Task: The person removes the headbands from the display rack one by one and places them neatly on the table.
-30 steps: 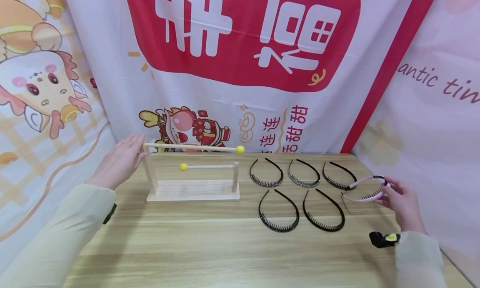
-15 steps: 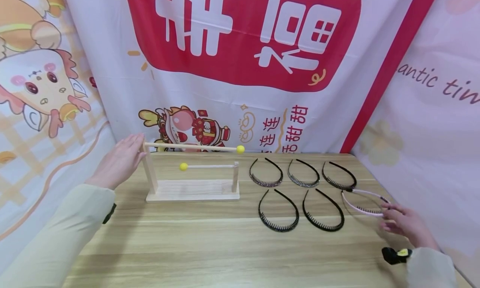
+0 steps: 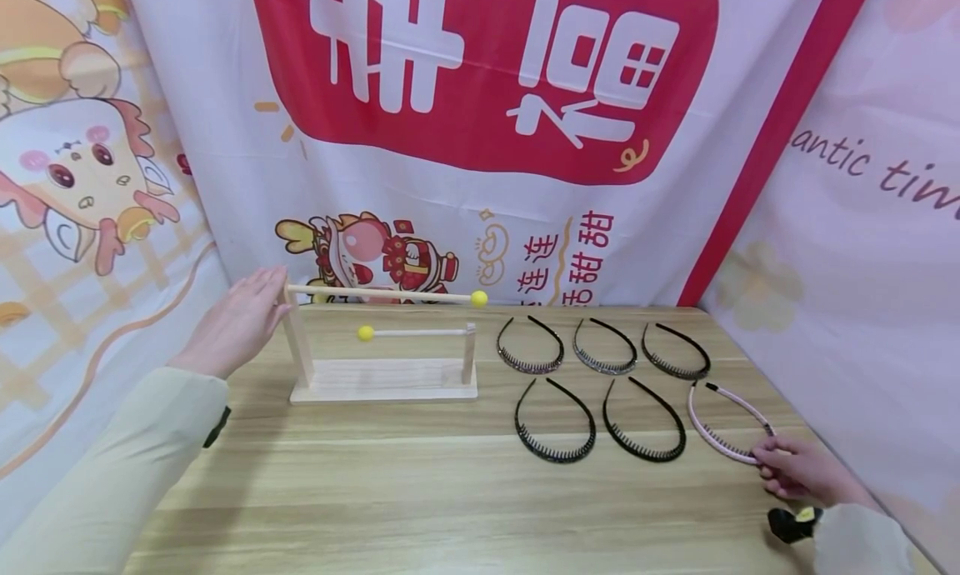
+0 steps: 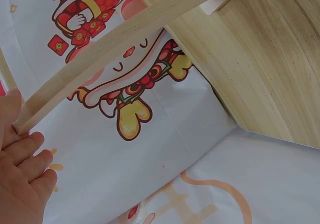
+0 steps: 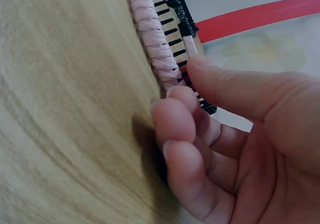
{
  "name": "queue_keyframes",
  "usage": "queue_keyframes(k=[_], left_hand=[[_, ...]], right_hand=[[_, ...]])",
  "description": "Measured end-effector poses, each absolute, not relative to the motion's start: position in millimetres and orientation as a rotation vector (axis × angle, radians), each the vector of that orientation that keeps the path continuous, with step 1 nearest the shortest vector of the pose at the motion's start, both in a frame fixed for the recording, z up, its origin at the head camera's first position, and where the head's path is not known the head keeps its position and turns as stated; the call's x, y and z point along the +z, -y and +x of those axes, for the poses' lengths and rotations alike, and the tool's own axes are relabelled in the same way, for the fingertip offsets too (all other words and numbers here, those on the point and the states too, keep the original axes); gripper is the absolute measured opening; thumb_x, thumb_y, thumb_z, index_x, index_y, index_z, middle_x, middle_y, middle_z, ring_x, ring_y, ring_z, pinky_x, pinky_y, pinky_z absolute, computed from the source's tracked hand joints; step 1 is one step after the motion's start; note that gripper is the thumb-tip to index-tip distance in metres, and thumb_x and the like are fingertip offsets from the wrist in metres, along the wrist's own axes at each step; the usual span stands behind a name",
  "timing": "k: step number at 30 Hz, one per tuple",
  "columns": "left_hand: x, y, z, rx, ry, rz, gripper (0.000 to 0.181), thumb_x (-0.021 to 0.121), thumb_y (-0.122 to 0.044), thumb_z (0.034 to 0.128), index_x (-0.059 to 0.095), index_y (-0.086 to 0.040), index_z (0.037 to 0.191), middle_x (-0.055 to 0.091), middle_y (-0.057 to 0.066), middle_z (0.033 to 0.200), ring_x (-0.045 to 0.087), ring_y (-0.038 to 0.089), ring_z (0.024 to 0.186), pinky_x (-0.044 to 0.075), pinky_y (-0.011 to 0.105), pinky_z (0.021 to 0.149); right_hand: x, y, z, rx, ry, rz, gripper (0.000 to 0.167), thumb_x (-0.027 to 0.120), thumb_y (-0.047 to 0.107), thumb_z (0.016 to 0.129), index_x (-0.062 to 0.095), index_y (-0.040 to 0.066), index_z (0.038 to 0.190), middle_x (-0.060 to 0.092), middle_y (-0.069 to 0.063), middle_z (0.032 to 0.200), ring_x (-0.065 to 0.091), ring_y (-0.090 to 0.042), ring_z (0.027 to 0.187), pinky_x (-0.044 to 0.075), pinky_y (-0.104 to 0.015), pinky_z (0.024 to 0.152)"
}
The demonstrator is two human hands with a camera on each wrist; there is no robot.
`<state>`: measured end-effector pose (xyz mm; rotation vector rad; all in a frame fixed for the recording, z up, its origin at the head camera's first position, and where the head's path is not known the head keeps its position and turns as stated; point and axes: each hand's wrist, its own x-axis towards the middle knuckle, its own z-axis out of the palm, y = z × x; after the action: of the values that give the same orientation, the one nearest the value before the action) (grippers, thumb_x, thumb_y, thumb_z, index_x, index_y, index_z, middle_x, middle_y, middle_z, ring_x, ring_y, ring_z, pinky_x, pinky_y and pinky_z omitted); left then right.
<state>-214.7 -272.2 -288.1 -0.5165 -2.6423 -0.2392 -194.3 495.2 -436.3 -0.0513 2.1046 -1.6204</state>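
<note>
A pink hair band (image 3: 723,443) with black comb teeth lies at the right end of the front row. My right hand (image 3: 798,471) pinches its near right part between thumb and fingers; in the right wrist view its wrapped pink rim (image 5: 155,39) runs up from the fingertips. At the left, a light wooden stand (image 3: 382,383) has a long upper bar and a shorter lower rod, each ending in a yellow ball. My left hand (image 3: 240,321) holds the top of its tall left post (image 4: 110,54), thumb and fingers around the end.
Several black toothed hair bands lie between stand and right hand, among them a front-row band (image 3: 643,450) beside the pink one and a back-row band (image 3: 678,371). Printed cloths (image 3: 420,167) enclose the wooden table (image 3: 420,500) at the back and both sides.
The pink hair band has come down from above the table and turned to lie in the front row. My right hand moved nearer with it. The left hand stayed on the stand.
</note>
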Motion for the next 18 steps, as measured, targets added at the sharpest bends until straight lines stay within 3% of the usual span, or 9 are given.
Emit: queue_keyframes(k=[10, 13, 15, 18], left_hand=[[-282.7, 270.4, -213.3, -0.264, 2.724, -0.486, 0.053, 0.049, -0.009, 0.0946, 0.026, 0.017, 0.135, 0.029, 0.038, 0.134, 0.026, 0.05, 0.125, 0.011, 0.05, 0.11], [-279.0, 270.4, -212.2, -0.285, 2.77, -0.471, 0.054, 0.047, -0.012, 0.0964, 0.024, 0.016, 0.136, 0.026, 0.038, 0.136, 0.023, 0.05, 0.127, 0.009, 0.051, 0.11], [-276.6, 270.4, -212.4, -0.289, 2.793, -0.468, 0.054, 0.047, -0.014, 0.0967, 0.024, 0.016, 0.136, 0.026, 0.037, 0.136, 0.022, 0.05, 0.127, 0.01, 0.051, 0.109], [-272.0, 269.9, -213.6, -0.296, 2.799, -0.478, 0.05, 0.049, -0.016, 0.0964, 0.033, 0.015, 0.133, 0.033, 0.037, 0.133, 0.027, 0.051, 0.124, 0.016, 0.056, 0.107]], right_hand=[[-426.9, -495.2, -194.7, -1.687, -2.006, -0.04, 0.019, 0.042, 0.012, 0.099, 0.06, 0.012, 0.101, 0.059, -0.002, 0.073, 0.057, -0.007, 0.059, 0.05, -0.018, 0.053], [-419.0, -489.1, -195.9, -1.617, -2.201, -0.018, 0.022, 0.044, 0.014, 0.098, 0.056, -0.002, 0.107, 0.059, -0.004, 0.07, 0.057, -0.01, 0.057, 0.051, -0.022, 0.051], [-412.2, -482.8, -197.9, -1.53, -2.379, 0.036, 0.034, 0.046, 0.017, 0.097, 0.048, -0.014, 0.112, 0.059, -0.005, 0.069, 0.058, -0.012, 0.056, 0.053, -0.025, 0.051], [-399.4, -472.5, -204.1, -1.44, -2.56, 0.106, 0.045, 0.047, 0.018, 0.097, 0.038, -0.021, 0.116, 0.059, -0.007, 0.069, 0.06, -0.016, 0.057, 0.055, -0.03, 0.053]])
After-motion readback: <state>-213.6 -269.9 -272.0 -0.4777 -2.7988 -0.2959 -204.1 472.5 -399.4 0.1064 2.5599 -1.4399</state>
